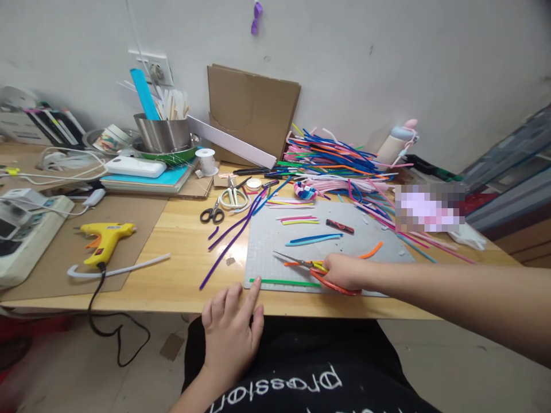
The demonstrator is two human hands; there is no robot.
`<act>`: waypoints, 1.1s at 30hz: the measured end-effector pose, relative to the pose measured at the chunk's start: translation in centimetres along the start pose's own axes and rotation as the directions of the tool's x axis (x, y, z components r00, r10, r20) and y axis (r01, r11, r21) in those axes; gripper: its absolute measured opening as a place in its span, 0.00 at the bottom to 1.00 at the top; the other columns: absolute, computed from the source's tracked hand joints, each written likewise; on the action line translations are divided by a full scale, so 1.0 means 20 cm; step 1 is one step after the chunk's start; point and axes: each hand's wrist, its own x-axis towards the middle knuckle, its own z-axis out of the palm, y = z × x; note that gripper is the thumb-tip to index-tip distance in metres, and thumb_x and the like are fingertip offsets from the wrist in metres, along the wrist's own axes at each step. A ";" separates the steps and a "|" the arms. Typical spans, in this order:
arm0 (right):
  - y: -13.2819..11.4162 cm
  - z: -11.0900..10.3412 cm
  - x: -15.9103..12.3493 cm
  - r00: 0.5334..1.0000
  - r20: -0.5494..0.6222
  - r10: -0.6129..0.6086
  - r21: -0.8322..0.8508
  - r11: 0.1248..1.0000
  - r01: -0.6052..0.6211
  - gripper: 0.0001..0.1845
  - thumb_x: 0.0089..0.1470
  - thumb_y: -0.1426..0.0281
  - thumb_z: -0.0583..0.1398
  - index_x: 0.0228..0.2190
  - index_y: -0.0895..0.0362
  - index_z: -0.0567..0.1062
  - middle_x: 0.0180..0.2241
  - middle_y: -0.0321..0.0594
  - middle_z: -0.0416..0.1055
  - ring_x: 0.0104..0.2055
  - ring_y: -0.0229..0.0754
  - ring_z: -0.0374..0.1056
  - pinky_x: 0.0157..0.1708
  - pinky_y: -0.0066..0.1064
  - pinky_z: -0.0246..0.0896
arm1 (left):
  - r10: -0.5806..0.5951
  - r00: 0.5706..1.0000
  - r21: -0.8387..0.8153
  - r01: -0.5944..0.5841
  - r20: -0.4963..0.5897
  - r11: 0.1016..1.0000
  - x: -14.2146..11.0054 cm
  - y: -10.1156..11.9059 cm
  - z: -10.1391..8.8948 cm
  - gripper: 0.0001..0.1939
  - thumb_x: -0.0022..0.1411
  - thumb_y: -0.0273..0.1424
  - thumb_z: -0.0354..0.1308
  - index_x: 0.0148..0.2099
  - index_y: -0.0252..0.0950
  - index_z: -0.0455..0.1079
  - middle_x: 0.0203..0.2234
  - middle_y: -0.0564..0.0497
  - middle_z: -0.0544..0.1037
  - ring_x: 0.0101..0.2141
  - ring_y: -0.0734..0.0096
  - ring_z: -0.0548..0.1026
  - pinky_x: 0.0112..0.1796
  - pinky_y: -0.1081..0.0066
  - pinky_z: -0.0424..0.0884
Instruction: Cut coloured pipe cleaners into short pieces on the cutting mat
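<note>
My left hand (pixel 232 324) rests at the table's front edge, fingers apart. Its index fingertip touches the left end of a green pipe cleaner (pixel 288 282) lying along the front of the grey cutting mat (pixel 262 246). Wrapped around scissors (pixel 338 284) with red-orange handles, my right hand (pixel 344 272) is over the mat's front right part. The blades point left, above the green pipe cleaner. An orange pipe cleaner (pixel 372 250) lies partly hidden behind the right hand. Blue pipe cleaners (pixel 314 239) and a dark red marker-like stick (pixel 340 226) lie farther back.
A yellow glue gun (pixel 105 238) with a trailing cord lies left on cardboard (pixel 146 221). Purple pipe cleaners (pixel 230 244), black-handled scissors (pixel 212 215) and cream-handled scissors (pixel 233 198) are left of the mat. A big pipe cleaner pile (pixel 336 158) stands at the back.
</note>
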 end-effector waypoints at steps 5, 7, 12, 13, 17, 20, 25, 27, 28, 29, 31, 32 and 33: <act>0.01 0.01 0.00 1.000 0.004 -0.014 0.019 1.000 0.014 0.24 0.48 0.51 0.56 0.20 0.59 0.74 0.18 0.41 0.67 0.19 0.40 0.62 0.19 0.30 0.51 | 0.015 1.000 0.014 -0.015 -0.019 1.000 0.00 -0.01 0.00 0.21 0.60 0.34 0.54 0.56 0.48 0.67 0.43 0.46 0.73 0.45 0.56 0.65 0.45 0.56 0.55; 0.02 0.01 0.00 1.000 -0.003 -0.017 0.026 1.000 0.017 0.25 0.48 0.49 0.55 0.20 0.59 0.73 0.18 0.41 0.67 0.19 0.40 0.61 0.18 0.30 0.50 | -0.002 1.000 0.001 0.002 -0.023 1.000 0.01 0.00 0.00 0.20 0.60 0.35 0.54 0.55 0.48 0.69 0.43 0.46 0.74 0.44 0.56 0.66 0.45 0.56 0.55; 0.03 0.01 0.00 1.000 0.012 -0.018 0.028 0.999 0.018 0.25 0.49 0.49 0.54 0.21 0.58 0.73 0.19 0.41 0.68 0.19 0.40 0.63 0.19 0.29 0.51 | -0.008 1.000 -0.014 0.008 -0.025 1.000 0.01 0.00 -0.01 0.19 0.60 0.35 0.54 0.54 0.47 0.69 0.42 0.45 0.74 0.44 0.56 0.66 0.44 0.57 0.55; 0.03 0.01 0.00 1.000 0.009 -0.022 0.023 1.000 0.021 0.25 0.48 0.49 0.54 0.21 0.58 0.73 0.19 0.41 0.68 0.20 0.40 0.63 0.19 0.29 0.51 | -0.011 1.000 -0.017 0.010 -0.025 1.000 0.01 0.00 -0.01 0.19 0.60 0.35 0.54 0.54 0.47 0.69 0.42 0.45 0.74 0.44 0.56 0.66 0.45 0.57 0.55; 0.03 0.02 0.01 0.999 0.004 -0.033 -0.007 0.999 0.033 0.25 0.48 0.49 0.54 0.21 0.58 0.74 0.19 0.41 0.67 0.19 0.39 0.61 0.18 0.29 0.50 | -0.002 0.999 -0.008 0.001 -0.033 1.000 0.00 -0.01 0.01 0.20 0.59 0.35 0.55 0.55 0.47 0.69 0.42 0.46 0.74 0.44 0.56 0.66 0.45 0.57 0.55; 0.02 0.00 0.01 1.000 0.007 -0.020 -0.054 0.998 0.020 0.27 0.49 0.49 0.53 0.22 0.59 0.75 0.19 0.42 0.68 0.19 0.40 0.61 0.19 0.30 0.51 | 0.013 0.999 0.009 -0.013 -0.030 1.000 0.00 -0.01 0.01 0.21 0.59 0.34 0.55 0.55 0.47 0.68 0.43 0.46 0.74 0.44 0.56 0.66 0.45 0.57 0.55; -0.01 -0.05 -0.01 0.991 0.132 0.006 -0.021 1.000 -0.004 0.20 0.47 0.56 0.57 0.21 0.60 0.77 0.18 0.42 0.69 0.17 0.39 0.61 0.20 0.31 0.55 | 0.009 1.000 0.006 -0.009 -0.019 1.000 0.01 -0.01 0.01 0.21 0.59 0.34 0.55 0.55 0.47 0.68 0.43 0.46 0.74 0.45 0.56 0.66 0.45 0.57 0.55; -0.02 -0.07 -0.01 0.985 0.172 0.006 0.005 1.000 -0.007 0.16 0.45 0.60 0.59 0.20 0.60 0.77 0.17 0.40 0.68 0.16 0.38 0.60 0.20 0.31 0.55 | 0.006 1.000 -0.001 -0.006 -0.020 1.000 0.01 -0.01 0.01 0.21 0.59 0.34 0.55 0.55 0.47 0.68 0.42 0.46 0.74 0.45 0.56 0.66 0.45 0.57 0.54; -0.02 -0.07 -0.01 0.985 0.172 0.004 0.004 1.000 -0.004 0.14 0.44 0.61 0.59 0.20 0.59 0.77 0.17 0.40 0.67 0.16 0.38 0.60 0.20 0.31 0.55 | 0.005 1.000 -0.003 -0.005 -0.020 1.000 0.01 -0.01 0.01 0.21 0.59 0.34 0.55 0.55 0.47 0.68 0.42 0.46 0.74 0.45 0.56 0.66 0.45 0.57 0.54; -0.02 -0.07 -0.02 0.986 0.166 0.001 0.001 1.000 -0.002 0.14 0.44 0.62 0.59 0.20 0.59 0.77 0.17 0.39 0.67 0.15 0.38 0.60 0.19 0.31 0.55 | 0.002 1.000 -0.006 -0.002 -0.022 1.000 0.01 -0.01 0.01 0.21 0.59 0.34 0.55 0.55 0.47 0.68 0.42 0.46 0.74 0.45 0.56 0.66 0.46 0.57 0.54; -0.02 -0.08 -0.02 0.988 0.156 -0.001 -0.002 1.000 0.001 0.14 0.44 0.62 0.59 0.20 0.59 0.76 0.17 0.39 0.67 0.15 0.37 0.59 0.19 0.30 0.54 | -0.002 1.000 -0.009 0.001 -0.025 1.000 0.01 0.00 0.01 0.21 0.59 0.34 0.55 0.55 0.47 0.69 0.42 0.46 0.74 0.45 0.56 0.66 0.46 0.57 0.54; -0.02 -0.08 -0.02 0.988 0.152 -0.002 -0.002 1.000 0.002 0.13 0.44 0.62 0.59 0.20 0.59 0.76 0.17 0.39 0.67 0.15 0.37 0.59 0.19 0.30 0.53 | -0.003 1.000 -0.012 0.003 -0.027 1.000 0.01 0.00 0.01 0.21 0.59 0.34 0.55 0.55 0.47 0.69 0.42 0.46 0.74 0.45 0.56 0.66 0.46 0.57 0.54; -0.02 -0.08 -0.03 0.989 0.150 -0.002 -0.004 1.000 0.003 0.13 0.44 0.62 0.59 0.20 0.59 0.76 0.17 0.39 0.67 0.15 0.37 0.59 0.19 0.30 0.53 | -0.005 1.000 -0.016 0.005 -0.030 1.000 0.01 0.00 0.01 0.20 0.59 0.34 0.55 0.55 0.47 0.69 0.42 0.46 0.74 0.44 0.56 0.66 0.46 0.57 0.54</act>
